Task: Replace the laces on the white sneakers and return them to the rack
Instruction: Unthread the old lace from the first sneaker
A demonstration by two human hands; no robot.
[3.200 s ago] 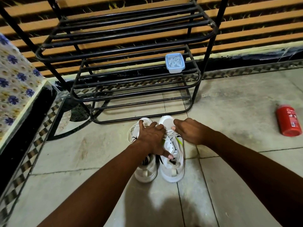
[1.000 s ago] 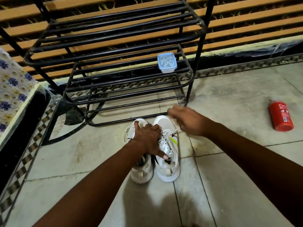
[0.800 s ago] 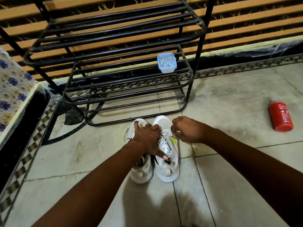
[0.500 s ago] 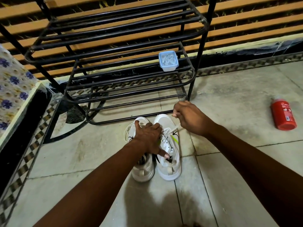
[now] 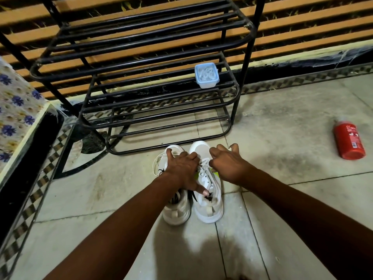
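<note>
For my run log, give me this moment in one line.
left hand: presses white sneakers | right hand: at laces, grip unclear | sneakers: on floor before black rack

The right hand (image 5: 228, 164) is back down! Half a second ago it was drawn up and away toward the bottom rail of the rack (image 5: 141, 152), with a strand of lace stretched taut behind it. Now it has dropped onto the right sneaker (image 5: 210, 199) again, fingers curled, fingertips nipping the lace (image 5: 204, 163) just behind the toe cap.
</note>
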